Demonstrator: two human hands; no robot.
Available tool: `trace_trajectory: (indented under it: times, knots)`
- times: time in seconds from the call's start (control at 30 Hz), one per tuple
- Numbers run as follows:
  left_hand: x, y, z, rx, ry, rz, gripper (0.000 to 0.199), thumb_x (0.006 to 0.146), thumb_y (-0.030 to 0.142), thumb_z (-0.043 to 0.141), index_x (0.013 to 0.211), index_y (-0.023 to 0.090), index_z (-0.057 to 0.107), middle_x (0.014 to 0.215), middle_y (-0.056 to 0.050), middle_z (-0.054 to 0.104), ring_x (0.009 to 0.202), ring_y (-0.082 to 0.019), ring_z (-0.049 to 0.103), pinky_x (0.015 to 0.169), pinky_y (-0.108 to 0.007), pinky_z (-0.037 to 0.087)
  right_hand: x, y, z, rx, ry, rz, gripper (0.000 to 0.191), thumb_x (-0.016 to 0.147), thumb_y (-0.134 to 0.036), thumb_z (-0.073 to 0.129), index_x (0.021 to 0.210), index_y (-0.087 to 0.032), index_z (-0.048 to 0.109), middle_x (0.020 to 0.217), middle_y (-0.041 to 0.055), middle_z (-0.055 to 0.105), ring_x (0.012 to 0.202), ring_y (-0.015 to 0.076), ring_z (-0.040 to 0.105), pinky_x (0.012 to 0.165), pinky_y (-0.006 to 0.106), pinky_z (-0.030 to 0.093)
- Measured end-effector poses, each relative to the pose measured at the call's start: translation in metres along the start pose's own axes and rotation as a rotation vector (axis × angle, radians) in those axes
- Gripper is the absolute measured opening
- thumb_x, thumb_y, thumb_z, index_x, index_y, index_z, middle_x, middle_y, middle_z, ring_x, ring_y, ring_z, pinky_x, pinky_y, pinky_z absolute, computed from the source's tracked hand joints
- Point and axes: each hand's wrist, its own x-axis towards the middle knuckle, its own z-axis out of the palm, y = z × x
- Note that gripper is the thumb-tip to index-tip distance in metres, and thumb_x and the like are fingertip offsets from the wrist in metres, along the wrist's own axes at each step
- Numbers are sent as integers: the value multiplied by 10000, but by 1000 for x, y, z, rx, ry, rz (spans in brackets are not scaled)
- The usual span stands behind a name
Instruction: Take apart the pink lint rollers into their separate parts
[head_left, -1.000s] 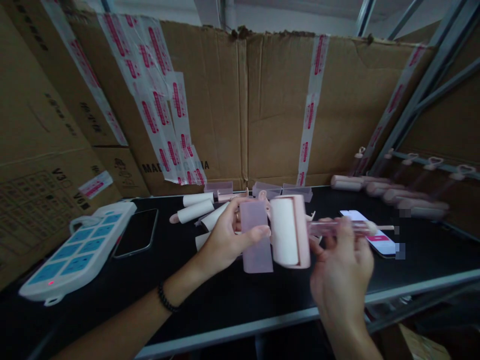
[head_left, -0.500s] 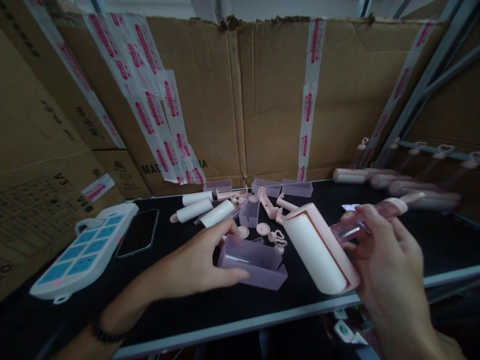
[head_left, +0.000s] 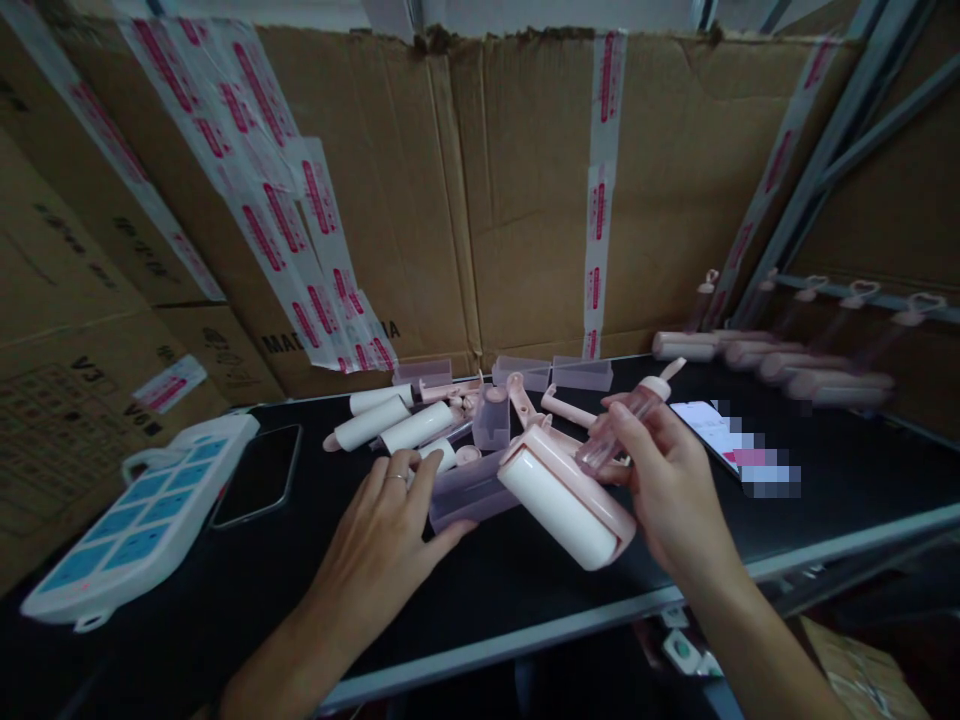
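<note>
My right hand [head_left: 671, 480] is closed around the clear pink handle of a lint roller [head_left: 566, 505]. Its white roll sits in a pink frame and slants down toward the table's front edge. Pinched in my left hand [head_left: 390, 515] is a translucent purple box-shaped cover [head_left: 476, 490], low over the black tabletop. The roller's near end overlaps the cover's right part in view; I cannot tell whether they touch. Just beyond lie white rolls [head_left: 416, 428], pink handle parts [head_left: 525, 400] and another purple cover [head_left: 492, 420].
A white power strip [head_left: 142, 520] and a dark phone [head_left: 259, 475] lie at the left. To the right are a lit phone [head_left: 731, 442] and several lint rollers [head_left: 814, 360] in a row. Cardboard [head_left: 375, 200] walls the back; more purple covers [head_left: 581, 373] stand against it.
My right hand has brought the lint roller leftward, and its roll now overlaps the cover in view. The cover has turned in my left hand. The lit phone has come into fuller view.
</note>
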Motion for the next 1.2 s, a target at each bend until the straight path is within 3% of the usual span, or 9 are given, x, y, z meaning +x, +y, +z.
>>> trace_trajectory:
  times: [0.1,0.27,0.37,0.47,0.67,0.73,0.83,1.0,1.2]
  knots:
    - [6,3,-10,-107,5,26,705,840,457,768,1429,193,484,1345,-148,556,1231,-371,555,1038,-547,524,2,2,3,9,-51,0,447,819,-524,813,1113,-215,679,934,12,709,756,126,705,525,143,575]
    - [22,16,-45,-360,144,83,416,987,239,512,1402,223,496,1398,-126,543,1333,-294,522,1131,-490,462,6,-2,8,23,-90,49,481,796,-555,818,1084,-198,674,845,-8,701,669,118,674,502,172,583]
    - [36,25,-59,-296,180,439,553,916,251,594,1454,217,467,1497,-156,503,1413,-344,469,1173,-551,412,10,-12,15,43,-161,135,503,758,-569,839,1011,-179,646,752,-18,681,549,104,620,427,168,525]
    - [51,35,-58,-127,253,737,551,936,395,647,1433,213,493,1475,-185,561,1409,-397,488,1157,-636,405,12,-25,25,101,-215,211,494,743,-557,853,933,-179,599,714,-22,665,524,97,611,430,159,501]
    - [69,41,-31,-208,458,718,341,989,173,595,1326,160,544,1174,-149,746,1108,-267,719,943,-415,608,9,-35,27,13,-284,134,471,832,-607,743,965,-169,632,795,15,678,599,122,639,510,222,564]
    - [71,34,-23,-347,501,697,371,976,223,638,1332,171,550,1132,-130,757,1058,-252,736,925,-396,615,5,-36,18,-180,-211,-24,457,905,-615,651,1021,-173,651,901,49,712,686,147,684,568,252,597]
    - [72,22,-14,-503,515,640,447,952,302,685,1364,189,555,1137,-122,759,1085,-267,734,941,-407,608,-5,-41,3,-496,-117,-423,368,948,-476,667,1200,-209,637,1154,84,713,924,188,728,772,321,645]
    - [69,14,-7,-577,497,640,473,966,344,663,1397,186,545,1188,-139,747,1145,-291,712,1003,-455,572,-24,-57,-9,-884,-483,-1138,420,910,-222,739,1313,-231,620,1351,121,641,1229,243,649,957,361,623]
    - [64,19,-7,-560,428,583,441,945,374,690,1324,177,580,1166,-136,746,1119,-286,714,985,-431,567,-16,-70,-12,-1051,-760,-1315,353,980,-191,647,1329,-237,616,1354,116,666,1273,259,628,975,399,619]
